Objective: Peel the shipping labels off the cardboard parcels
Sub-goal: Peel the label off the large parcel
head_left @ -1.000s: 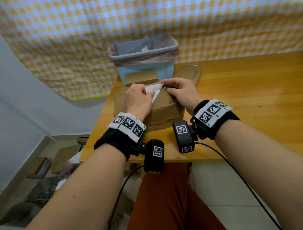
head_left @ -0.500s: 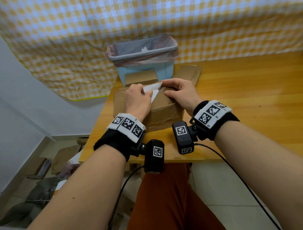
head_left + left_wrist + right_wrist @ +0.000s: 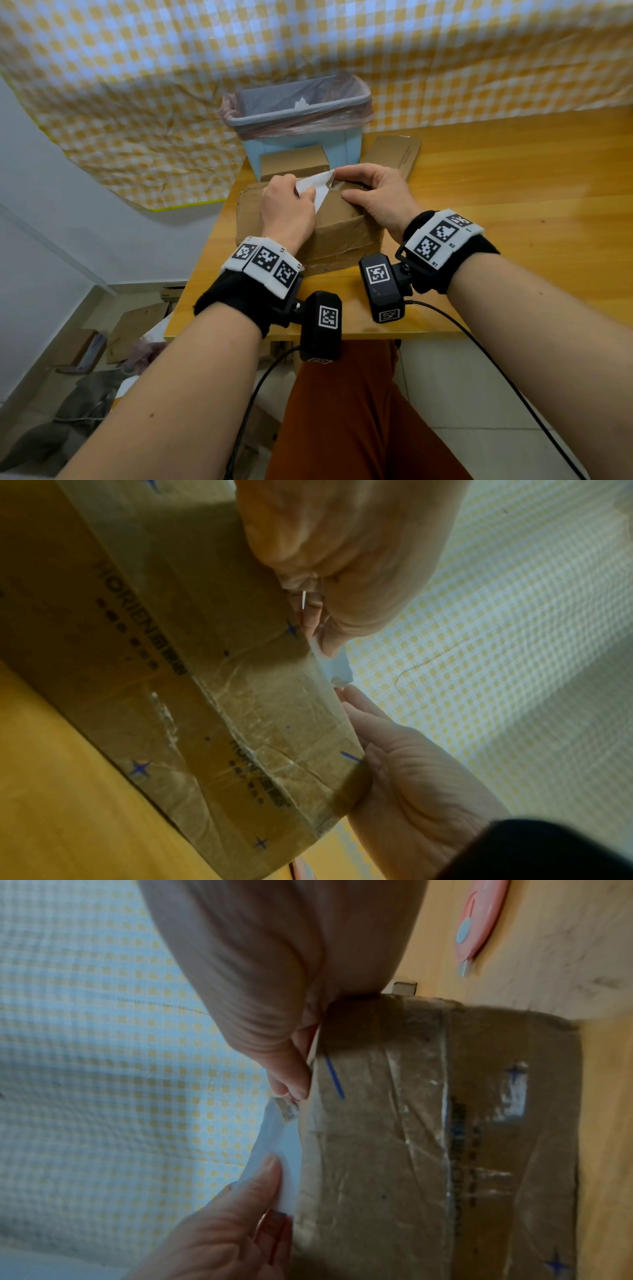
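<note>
A taped brown cardboard parcel (image 3: 342,229) lies near the table's left edge. Its white shipping label (image 3: 318,186) is partly lifted off the top face, with its far right corner still stuck down. My left hand (image 3: 301,197) pinches the loose end of the label between thumb and fingers. My right hand (image 3: 363,185) grips the parcel, fingers curled over the far edge and thumb on top beside the stuck corner. In the right wrist view the label (image 3: 281,1145) curls up off the parcel (image 3: 428,1137). In the left wrist view the label (image 3: 334,666) shows only as a thin edge.
A blue bin (image 3: 298,113) with a pink liner stands right behind the parcel. A smaller box (image 3: 293,164) and a flat cardboard piece (image 3: 394,154) lie in front of it. A pink round object (image 3: 479,920) lies on the wooden table (image 3: 513,205). Cardboard scraps lie on the floor at left.
My left hand has drawn the loose end of the label slightly farther up and away from me. My right hand has stayed on the parcel.
</note>
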